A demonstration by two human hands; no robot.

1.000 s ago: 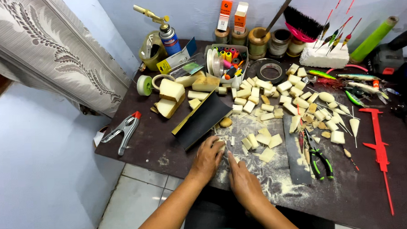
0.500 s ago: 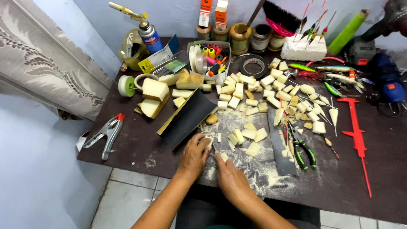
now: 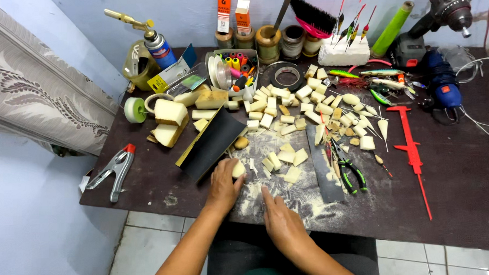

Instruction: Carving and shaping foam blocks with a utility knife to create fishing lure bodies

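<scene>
One head-worn camera looks steeply down, fairly near, over the cluttered dark worktable (image 3: 452, 190).

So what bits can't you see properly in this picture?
Head view:
- Small pale rounded foam piece: mostly covered by the left hand.
- Right hand: palm down, so whatever is under it is hidden.
- Grey power drill: cut off by the top edge.
- Thin fishing floats: too small for detail.

- I'm gripping a pale foam piece (image 3: 238, 169) in my left hand (image 3: 223, 182), beside the black sanding block (image 3: 212, 144).
- My right hand (image 3: 280, 220) is resting flat on the dusty table (image 3: 462, 178).
- Green-handled pliers (image 3: 349, 170) are lying near cut foam blocks (image 3: 280, 158).
</scene>
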